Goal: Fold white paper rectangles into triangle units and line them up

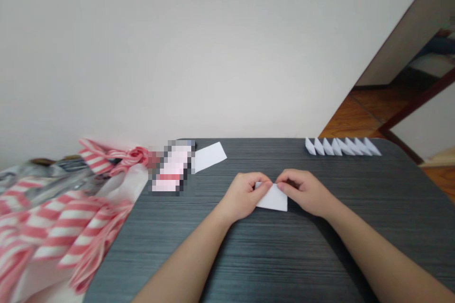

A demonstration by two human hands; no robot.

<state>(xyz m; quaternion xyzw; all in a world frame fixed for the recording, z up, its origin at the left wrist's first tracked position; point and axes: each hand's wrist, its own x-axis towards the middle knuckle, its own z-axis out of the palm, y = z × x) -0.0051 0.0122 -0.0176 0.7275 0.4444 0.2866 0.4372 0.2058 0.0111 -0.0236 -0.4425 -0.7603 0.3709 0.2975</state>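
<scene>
A small piece of folded white paper (273, 199) lies on the dark wood-grain table (159, 251), held from both sides. My left hand (242, 196) pinches its left corner between fingers and thumb. My right hand (301, 191) grips its upper edge, with the fingertips of both hands meeting above the paper. The hands hide the paper's top part. Farther back, several folded white paper pieces (341, 147) stand in a tight row, and a flat white paper rectangle (209, 156) lies near the far edge.
A pixelated pink-and-white object (172, 168) lies at the table's far left. A pink-striped white fabric or bag (60, 227) spills along the left edge. The table's rounded far-right corner (401, 154) borders a wooden floor (359, 116). A pale wall rises behind.
</scene>
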